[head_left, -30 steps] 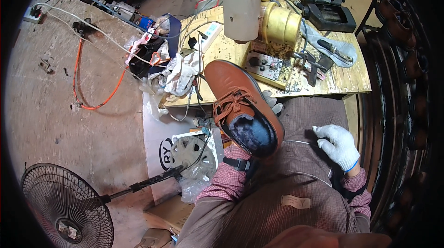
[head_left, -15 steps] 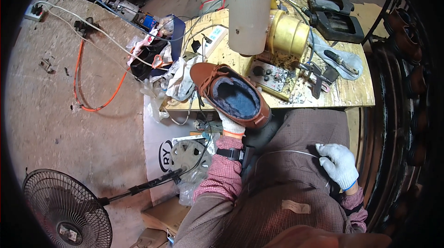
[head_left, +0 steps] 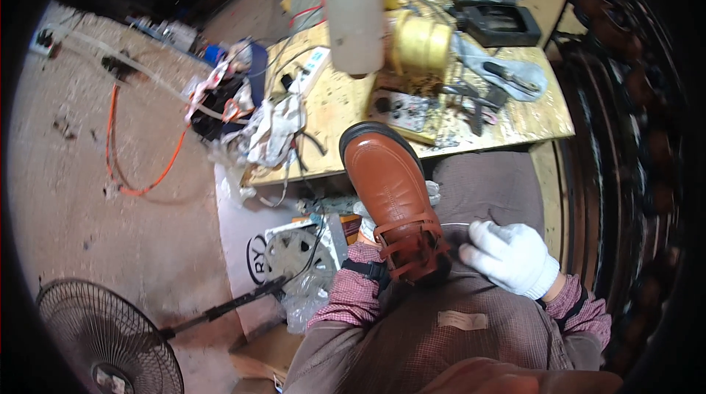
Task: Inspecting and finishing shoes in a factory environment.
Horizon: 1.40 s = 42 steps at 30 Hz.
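My left hand (head_left: 368,219) is mostly hidden under the one brown shoe (head_left: 390,203); only a few white-gloved fingertips show beside it, so I cannot tell how wide that grip is, though it seems to carry the shoe from below. My right hand (head_left: 507,256), also in a white glove, has its grip curled nearly closed, fingertips touching the shoe's heel end by the straps. The shoe sits above my lap between both hands, sole down, toe pointing away toward the table (head_left: 544,118). On the table I count one yellow round machine (head_left: 421,43) and one dark tray (head_left: 494,18). One fan (head_left: 103,335) stands on the floor to my left.
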Each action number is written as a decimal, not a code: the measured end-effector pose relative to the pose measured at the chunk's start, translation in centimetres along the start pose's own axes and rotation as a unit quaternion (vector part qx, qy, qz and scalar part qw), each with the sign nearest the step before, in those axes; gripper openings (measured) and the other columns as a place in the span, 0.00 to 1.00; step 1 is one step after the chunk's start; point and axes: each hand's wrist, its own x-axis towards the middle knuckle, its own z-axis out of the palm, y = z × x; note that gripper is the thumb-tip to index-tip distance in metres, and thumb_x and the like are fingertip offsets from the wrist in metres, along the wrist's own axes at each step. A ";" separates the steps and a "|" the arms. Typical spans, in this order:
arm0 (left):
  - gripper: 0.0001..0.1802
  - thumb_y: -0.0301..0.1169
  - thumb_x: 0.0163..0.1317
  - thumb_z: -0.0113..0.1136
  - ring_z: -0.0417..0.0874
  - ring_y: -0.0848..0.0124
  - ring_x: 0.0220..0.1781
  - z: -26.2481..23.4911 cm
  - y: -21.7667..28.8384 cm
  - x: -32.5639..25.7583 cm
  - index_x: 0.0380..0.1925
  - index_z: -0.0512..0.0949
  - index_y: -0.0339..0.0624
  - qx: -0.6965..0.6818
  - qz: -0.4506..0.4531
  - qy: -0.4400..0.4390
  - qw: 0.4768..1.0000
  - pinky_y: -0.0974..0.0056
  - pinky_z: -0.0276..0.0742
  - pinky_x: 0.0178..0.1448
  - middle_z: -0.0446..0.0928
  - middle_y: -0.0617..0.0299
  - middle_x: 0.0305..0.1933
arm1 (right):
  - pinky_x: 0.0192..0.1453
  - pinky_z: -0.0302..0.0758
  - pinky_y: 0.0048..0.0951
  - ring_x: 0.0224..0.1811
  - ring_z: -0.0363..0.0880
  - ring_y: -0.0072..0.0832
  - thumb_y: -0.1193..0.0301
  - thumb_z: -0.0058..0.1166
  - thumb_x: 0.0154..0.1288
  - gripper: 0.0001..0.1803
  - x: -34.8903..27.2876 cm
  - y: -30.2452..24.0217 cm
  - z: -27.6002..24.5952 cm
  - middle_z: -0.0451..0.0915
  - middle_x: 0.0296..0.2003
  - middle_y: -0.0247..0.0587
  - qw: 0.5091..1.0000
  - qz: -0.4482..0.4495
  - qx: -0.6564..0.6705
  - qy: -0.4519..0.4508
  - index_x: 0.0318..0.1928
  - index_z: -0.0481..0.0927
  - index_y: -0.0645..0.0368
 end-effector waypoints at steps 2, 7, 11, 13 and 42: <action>0.30 0.49 0.80 0.36 0.69 0.49 0.72 0.0 -1.6 3.2 0.74 0.57 0.45 -0.004 -0.071 -0.025 0.997 0.45 0.68 0.75 0.63 0.45 0.74 | 0.28 0.79 0.28 0.35 0.82 0.33 0.68 0.55 0.60 0.22 -1.3 -0.3 -0.6 0.77 0.51 0.47 1.000 -0.019 -0.021 0.008 0.57 0.78 0.49; 0.36 0.55 0.77 0.40 0.67 0.50 0.74 3.3 -8.1 9.3 0.76 0.54 0.46 -0.013 -0.282 -0.160 0.946 0.46 0.67 0.76 0.62 0.47 0.75 | 0.25 0.77 0.38 0.22 0.79 0.42 0.63 0.59 0.60 0.24 -4.2 -1.2 -4.0 0.76 0.35 0.48 0.991 0.101 0.061 0.064 0.59 0.77 0.42; 0.48 0.68 0.71 0.36 0.61 0.53 0.77 17.6 -14.1 9.4 0.77 0.51 0.45 0.180 -0.257 -0.125 0.941 0.49 0.57 0.80 0.59 0.50 0.77 | 0.22 0.72 0.41 0.19 0.77 0.39 0.58 0.62 0.58 0.21 -8.5 -3.4 -9.7 0.77 0.31 0.43 0.982 0.170 -0.051 0.062 0.51 0.81 0.49; 0.53 0.73 0.68 0.34 0.64 0.51 0.75 21.5 -16.1 9.1 0.79 0.45 0.44 0.374 -0.203 -0.124 0.897 0.50 0.60 0.78 0.59 0.48 0.77 | 0.22 0.69 0.38 0.18 0.76 0.35 0.52 0.66 0.54 0.21 -11.6 -5.2 -13.4 0.79 0.28 0.37 0.972 0.152 -0.128 0.124 0.40 0.83 0.54; 0.50 0.65 0.72 0.40 0.72 0.54 0.69 15.1 -9.7 3.4 0.78 0.46 0.36 0.405 -0.038 -0.075 0.910 0.51 0.66 0.74 0.65 0.41 0.72 | 0.30 0.72 0.37 0.24 0.75 0.46 0.60 0.67 0.57 0.17 -12.9 1.7 -11.2 0.74 0.22 0.51 0.754 0.549 -0.243 0.268 0.29 0.79 0.63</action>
